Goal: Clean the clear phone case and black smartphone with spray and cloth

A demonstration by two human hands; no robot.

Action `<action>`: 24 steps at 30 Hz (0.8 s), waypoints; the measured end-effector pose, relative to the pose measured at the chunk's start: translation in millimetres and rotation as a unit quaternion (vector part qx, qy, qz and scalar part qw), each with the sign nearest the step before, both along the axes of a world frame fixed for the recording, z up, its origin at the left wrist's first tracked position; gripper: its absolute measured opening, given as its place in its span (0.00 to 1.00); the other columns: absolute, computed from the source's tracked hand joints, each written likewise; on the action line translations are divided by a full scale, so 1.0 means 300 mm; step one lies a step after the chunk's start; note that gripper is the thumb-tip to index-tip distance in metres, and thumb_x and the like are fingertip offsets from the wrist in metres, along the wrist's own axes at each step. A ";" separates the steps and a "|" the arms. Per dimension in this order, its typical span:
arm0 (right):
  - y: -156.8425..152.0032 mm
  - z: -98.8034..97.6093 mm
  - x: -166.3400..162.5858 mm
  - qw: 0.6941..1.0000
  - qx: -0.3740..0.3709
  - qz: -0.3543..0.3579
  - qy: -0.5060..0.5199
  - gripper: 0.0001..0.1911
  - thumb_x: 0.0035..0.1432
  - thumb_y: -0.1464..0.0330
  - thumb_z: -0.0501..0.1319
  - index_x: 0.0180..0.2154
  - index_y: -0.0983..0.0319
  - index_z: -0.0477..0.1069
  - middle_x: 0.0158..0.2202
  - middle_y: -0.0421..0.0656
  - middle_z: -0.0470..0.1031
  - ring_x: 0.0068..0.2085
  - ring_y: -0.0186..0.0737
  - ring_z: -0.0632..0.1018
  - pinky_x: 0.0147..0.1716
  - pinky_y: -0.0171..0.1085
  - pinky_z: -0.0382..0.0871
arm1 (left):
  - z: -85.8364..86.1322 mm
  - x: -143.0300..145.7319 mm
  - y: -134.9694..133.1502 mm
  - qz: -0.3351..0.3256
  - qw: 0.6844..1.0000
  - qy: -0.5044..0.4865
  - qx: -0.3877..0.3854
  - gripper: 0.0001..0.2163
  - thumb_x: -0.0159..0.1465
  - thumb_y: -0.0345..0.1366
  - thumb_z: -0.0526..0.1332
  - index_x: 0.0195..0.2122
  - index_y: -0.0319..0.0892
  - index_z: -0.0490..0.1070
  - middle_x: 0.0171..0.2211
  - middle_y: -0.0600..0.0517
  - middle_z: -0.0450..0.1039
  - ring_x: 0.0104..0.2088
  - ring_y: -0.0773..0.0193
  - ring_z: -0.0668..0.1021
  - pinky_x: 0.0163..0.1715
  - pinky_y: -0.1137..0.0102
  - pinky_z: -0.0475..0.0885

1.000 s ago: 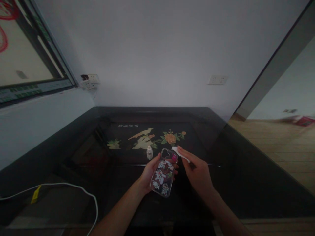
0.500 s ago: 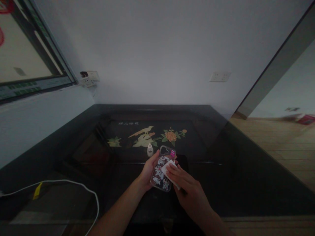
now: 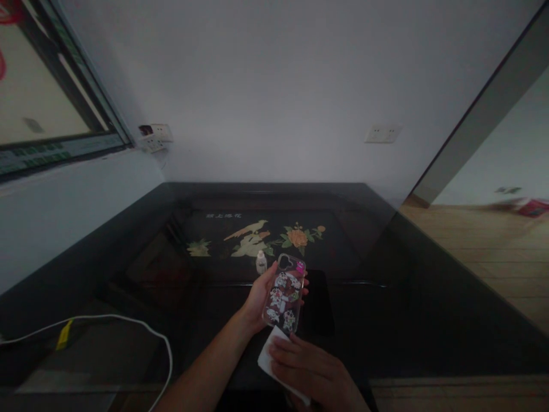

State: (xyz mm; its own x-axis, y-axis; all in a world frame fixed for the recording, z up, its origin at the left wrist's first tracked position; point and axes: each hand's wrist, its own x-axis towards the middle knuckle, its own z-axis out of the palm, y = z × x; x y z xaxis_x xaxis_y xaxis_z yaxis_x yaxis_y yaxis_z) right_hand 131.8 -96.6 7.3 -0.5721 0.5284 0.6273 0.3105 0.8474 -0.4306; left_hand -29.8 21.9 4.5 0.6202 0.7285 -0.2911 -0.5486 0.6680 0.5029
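Plastic phone case (image 3: 283,297): clear, with cartoon figures and a pink figure near the camera cutout; held above the table (image 3: 407,332), nearer its near edge than its far edge, camera end towards the far edge.
Left hand (image 3: 256,301): fingers clamped on the phone case; thumb along the left side, fingertips visible at the right side.
Right hand (image 3: 311,369): fingers close together, clamped on the tissue; the thumb's position cannot be told.
Tissue (image 3: 266,356): white, folded, at the case's lower end, towards the near edge of the table; contact with the case cannot be told.
Bottle (image 3: 261,263): small, white-capped, upright on the table, just beyond the left thumb.
Dark flat rectangle (image 3: 322,303): on the table, right of the phone case; too dim to identify.
Table picture (image 3: 251,243): bird and flowers, between the bottle and the far edge.
Cable (image 3: 165,340): white, curving across the near left corner, with a yellow tag (image 3: 63,336).
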 end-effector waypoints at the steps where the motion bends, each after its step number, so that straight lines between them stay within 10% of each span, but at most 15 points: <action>1: 0.004 0.011 0.001 1.000 -0.008 -0.002 0.010 0.38 0.61 0.79 0.58 0.69 0.52 0.57 0.60 0.42 0.76 0.60 0.43 0.77 0.61 0.43 0.72 | 0.002 0.000 0.000 0.001 1.000 0.004 -0.002 0.29 0.73 0.51 0.49 0.54 0.27 0.75 0.46 0.34 0.80 0.39 0.53 0.84 0.37 0.64 0.79; 16: 0.261 0.085 0.232 0.929 -0.041 -0.304 0.205 0.16 0.65 0.73 0.62 0.51 0.53 0.80 0.54 0.41 0.81 0.54 0.47 0.82 0.59 0.52 0.75 | 0.017 -0.020 -0.021 -0.051 0.981 0.099 0.156 0.20 0.65 0.45 0.65 0.54 0.39 0.75 0.48 0.42 0.77 0.43 0.56 0.80 0.39 0.67 0.74; 24: 0.369 -0.050 0.292 0.878 -0.114 -0.364 0.289 0.15 0.64 0.67 0.63 0.51 0.57 0.81 0.53 0.45 0.82 0.55 0.50 0.81 0.60 0.53 0.73 | 0.104 -0.032 -0.049 0.042 0.855 0.371 0.360 0.22 0.63 0.51 0.66 0.53 0.44 0.72 0.44 0.49 0.74 0.44 0.59 0.75 0.47 0.67 0.69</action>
State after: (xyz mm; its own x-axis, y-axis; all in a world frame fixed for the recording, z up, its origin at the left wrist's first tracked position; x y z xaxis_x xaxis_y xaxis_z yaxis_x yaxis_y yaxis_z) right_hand 219.3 14.1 -7.8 0.3474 0.7720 0.5323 0.4078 0.3868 -0.8271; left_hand -39.4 7.1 35.8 0.3967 0.9171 -0.0399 0.0688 0.0137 0.9975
